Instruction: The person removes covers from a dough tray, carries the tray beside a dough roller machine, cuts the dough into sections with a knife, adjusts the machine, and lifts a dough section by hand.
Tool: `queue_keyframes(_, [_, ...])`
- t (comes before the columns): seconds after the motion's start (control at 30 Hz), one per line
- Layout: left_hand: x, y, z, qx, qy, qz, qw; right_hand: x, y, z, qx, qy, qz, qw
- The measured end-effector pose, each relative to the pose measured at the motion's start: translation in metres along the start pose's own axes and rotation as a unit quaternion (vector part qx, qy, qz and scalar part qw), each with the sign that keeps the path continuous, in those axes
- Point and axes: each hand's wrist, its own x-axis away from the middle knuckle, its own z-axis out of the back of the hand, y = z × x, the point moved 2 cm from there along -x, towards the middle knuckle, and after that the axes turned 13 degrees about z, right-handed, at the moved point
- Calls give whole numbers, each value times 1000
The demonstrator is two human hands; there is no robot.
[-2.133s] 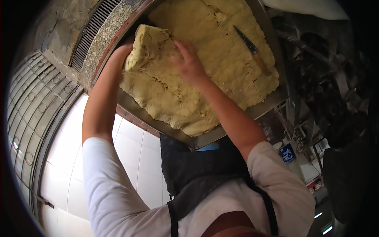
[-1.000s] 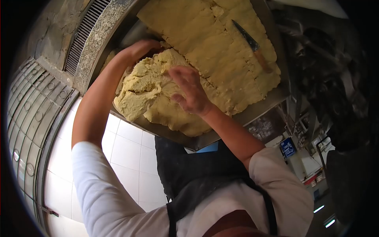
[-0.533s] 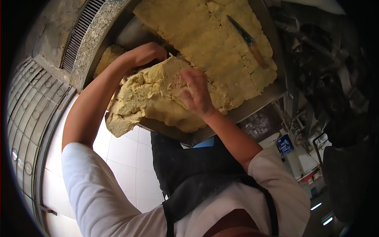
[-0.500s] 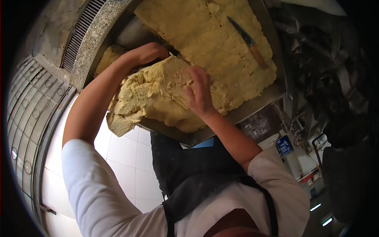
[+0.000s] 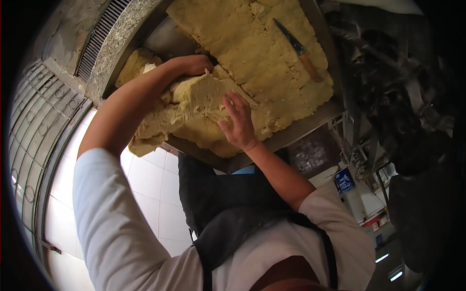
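A thick slab of pale yellow dough [image 5: 194,104] lies partly raised and bunched over the near left part of a metal tray [image 5: 313,121], one end hanging past the rim. My left hand [image 5: 196,64] is curled over the slab's far edge, closed on it, its fingertips hidden. My right hand [image 5: 239,121] rests against the dough's near right side, palm toward it, fingers apart. A flat sheet of dough [image 5: 252,43] covers the tray's far right part. On that sheet lies a knife [image 5: 297,48] with a dark blade and wooden handle.
A smaller dough piece [image 5: 133,65] sits in the tray's left corner. Left of the tray are a stone ledge [image 5: 109,48] and a metal grille gate [image 5: 43,126]. White floor tiles [image 5: 150,184] show below. Dark, blurred equipment [image 5: 388,87] stands at the right.
My left hand has shifted slightly right with the dough's edge, and the slab's hanging end has risen a little. My right hand has moved slightly left and nearer to me.
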Motion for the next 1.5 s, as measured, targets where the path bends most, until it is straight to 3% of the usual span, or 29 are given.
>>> queue_keyframes(0.03, [-12,-2,-1,15,-70,90,993,3,8,0,21,-1,-12,1000])
queue_keyframes(0.13, [-19,-8,4,82,-108,110,985,20,24,-4,67,7,-63,996])
queue_keyframes(0.27, [-7,20,0,90,9,105,990,36,26,-11,58,36,-64,996])
queue_keyframes(0.3, [0,37,4,141,-18,105,984,40,21,-9,46,38,-62,996])
queue_keyframes(0.4, [19,85,11,63,-2,135,989,44,5,0,15,27,-35,999])
queue_keyframes(0.43, [20,100,16,38,-49,213,975,47,0,7,5,13,-28,1000])
queue_keyframes(0.53, [-32,45,-17,-75,-74,167,980,53,14,17,-1,39,-54,998])
queue_keyframes(0.57, [-37,63,-6,-125,-171,211,954,54,27,15,0,61,-69,996])
queue_keyframes(0.7, [-36,85,-6,-236,-122,100,959,63,61,4,92,75,-99,988])
queue_keyframes(0.77, [-29,88,-7,-214,-113,104,965,66,54,-3,97,105,-113,983])
queue_keyframes(0.87, [-8,95,-15,-91,-9,12,996,68,44,1,57,109,-132,984])
queue_keyframes(0.9, [5,105,-17,-2,-16,121,993,75,35,6,30,100,-125,987])
queue_keyframes(1.0, [24,114,-33,99,23,82,991,87,17,19,-25,89,-100,991])
queue_keyframes(1.1, [-8,143,-22,-13,-63,332,941,85,15,21,-26,102,-107,989])
queue_keyframes(1.17, [-34,129,-24,-58,-107,284,951,87,32,10,-28,97,-144,984])
queue_keyframes(1.27, [-50,109,-34,-42,-120,232,964,90,43,8,94,102,-125,982])
queue_keyframes(1.33, [-51,107,-39,-40,-145,250,957,96,41,10,127,92,-141,978])
queue_keyframes(1.43, [-25,130,-46,-20,-88,232,969,100,25,14,120,84,-155,977])
queue_keyframes(1.47, [-12,134,-53,-17,-21,172,985,102,18,18,110,82,-160,978])
queue_keyframes(1.5, [-3,135,-59,5,-16,158,987,109,8,21,86,79,-149,982])
